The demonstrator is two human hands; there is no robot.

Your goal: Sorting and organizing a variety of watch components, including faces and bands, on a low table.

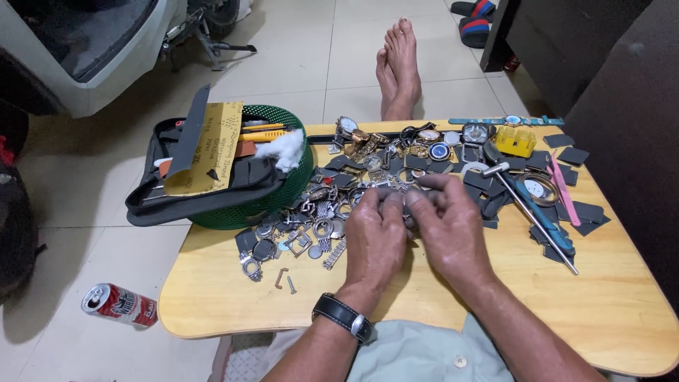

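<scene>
Pinching watch part (405, 200), hands (414, 230), scattered watches (396, 152) around

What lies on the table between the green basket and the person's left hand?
In the head view, a heap of watch cases and strap pieces lies between the green basket and the left hand.
</scene>
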